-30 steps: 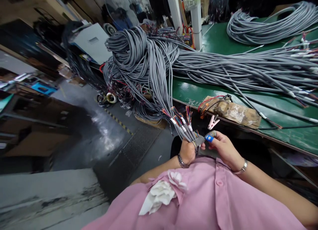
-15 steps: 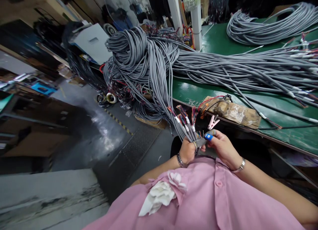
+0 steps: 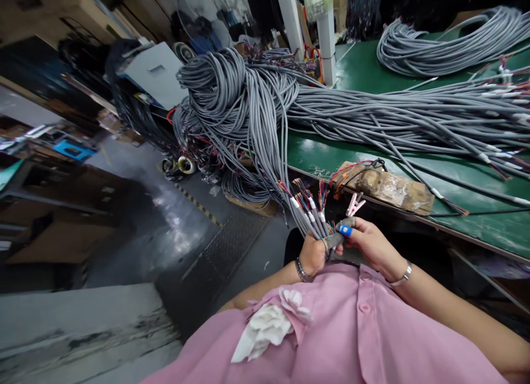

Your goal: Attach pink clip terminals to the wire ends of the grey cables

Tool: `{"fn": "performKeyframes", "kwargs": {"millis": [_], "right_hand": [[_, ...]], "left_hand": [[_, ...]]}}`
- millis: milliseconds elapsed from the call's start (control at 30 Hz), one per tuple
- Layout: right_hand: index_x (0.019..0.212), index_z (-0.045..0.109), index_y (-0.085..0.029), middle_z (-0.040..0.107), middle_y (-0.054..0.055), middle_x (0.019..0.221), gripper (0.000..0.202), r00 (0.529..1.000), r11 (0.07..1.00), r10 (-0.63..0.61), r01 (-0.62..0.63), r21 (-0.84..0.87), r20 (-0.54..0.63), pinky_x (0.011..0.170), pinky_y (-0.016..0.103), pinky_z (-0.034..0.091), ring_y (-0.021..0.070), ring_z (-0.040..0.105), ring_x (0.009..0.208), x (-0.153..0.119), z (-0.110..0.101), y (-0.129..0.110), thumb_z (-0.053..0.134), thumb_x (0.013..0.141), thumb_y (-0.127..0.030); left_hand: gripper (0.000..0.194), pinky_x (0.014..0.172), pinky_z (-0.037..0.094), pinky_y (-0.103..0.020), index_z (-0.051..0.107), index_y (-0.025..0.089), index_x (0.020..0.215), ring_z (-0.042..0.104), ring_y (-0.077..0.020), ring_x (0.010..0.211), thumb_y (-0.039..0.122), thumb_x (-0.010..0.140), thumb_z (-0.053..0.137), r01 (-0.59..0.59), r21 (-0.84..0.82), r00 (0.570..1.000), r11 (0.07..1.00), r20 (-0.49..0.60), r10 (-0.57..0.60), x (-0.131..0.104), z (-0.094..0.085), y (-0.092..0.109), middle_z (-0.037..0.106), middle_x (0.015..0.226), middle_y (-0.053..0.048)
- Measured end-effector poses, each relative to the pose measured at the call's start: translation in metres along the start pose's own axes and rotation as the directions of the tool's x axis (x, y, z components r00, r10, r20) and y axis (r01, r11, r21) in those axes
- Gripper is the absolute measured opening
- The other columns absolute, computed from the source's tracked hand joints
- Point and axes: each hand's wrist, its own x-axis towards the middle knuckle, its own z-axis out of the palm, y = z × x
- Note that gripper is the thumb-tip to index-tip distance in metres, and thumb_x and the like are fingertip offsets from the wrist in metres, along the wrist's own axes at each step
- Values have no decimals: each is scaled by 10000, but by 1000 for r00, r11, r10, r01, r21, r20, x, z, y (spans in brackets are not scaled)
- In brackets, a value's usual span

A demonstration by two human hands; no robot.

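Note:
My left hand (image 3: 312, 255) is closed round a bunch of grey cables (image 3: 315, 227) in front of my chest. Several cable ends fan upward above it, with white bands (image 3: 311, 202) and bare multicoloured wires (image 3: 322, 194). Grey wrapping covers the thumb of this hand. Close against it, my right hand (image 3: 370, 241) is pinched, its thumb wrapped in blue tape (image 3: 345, 230) and a grey wrap round its forefinger. Short coloured wires (image 3: 332, 226) stick up between the hands. What the right fingertips pinch is hidden.
Grey cables (image 3: 364, 110) lie along the green table (image 3: 314, 152) and hang over its left edge. A wooden block (image 3: 397, 190) sits at the front edge, with a pink clip (image 3: 355, 204) beside it. A cable coil (image 3: 447, 47) lies at the back right.
My right hand has shifted slightly left, its blue-taped thumb closer to the left hand. The left hand keeps its hold on the cables.

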Motion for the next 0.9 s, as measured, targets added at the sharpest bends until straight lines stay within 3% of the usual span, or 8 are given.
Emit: {"fn": "performKeyframes", "kwargs": {"millis": [233, 433, 533, 700, 900], "right_hand": [[735, 565, -196, 559, -45, 568, 271, 968, 998, -46, 53, 19, -246, 517, 242, 346, 91, 458, 499, -2, -1, 2, 734, 741, -409], [792, 615, -190, 542, -23, 673, 269, 984, 987, 22, 7, 160, -176, 576, 252, 420, 100, 465, 584, -6, -11, 2, 712, 762, -440], [816, 627, -183, 546, -18, 672, 286, 991, 996, 35, -24, 86, -132, 575, 255, 420, 105, 477, 593, -7, -13, 5, 746, 736, -431], [744, 620, -173, 560, -25, 615, 281, 986, 998, -29, 21, -52, -162, 554, 251, 389, 98, 472, 553, -5, -9, 5, 762, 721, -414], [776, 631, -173, 615, -2, 689, 233, 993, 996, 3, 7, 90, -116, 579, 249, 402, 100, 493, 591, -7, -5, 10, 758, 738, -365]], "left_hand": [[251, 522, 492, -267, 654, 120, 646, 578, -133, 481, 348, 664, 758, -32, -27, 995, 999, -91, 30, -1, 5, 1, 634, 554, -35], [247, 511, 490, -266, 640, 121, 613, 570, -132, 466, 339, 659, 745, -58, -39, 990, 998, -133, 53, -1, 5, 3, 619, 527, -28], [281, 543, 500, -271, 637, 122, 593, 592, -140, 495, 372, 667, 742, -50, -18, 990, 999, -133, 47, 0, 5, 2, 621, 528, -34], [266, 556, 503, -265, 642, 124, 609, 600, -136, 502, 361, 668, 747, -54, -30, 987, 998, -151, 49, 2, 5, 0, 630, 540, -29], [226, 550, 504, -263, 660, 124, 661, 607, -141, 502, 332, 655, 748, -95, -92, 977, 991, -202, 75, 3, 7, 3, 609, 509, -9]]}}
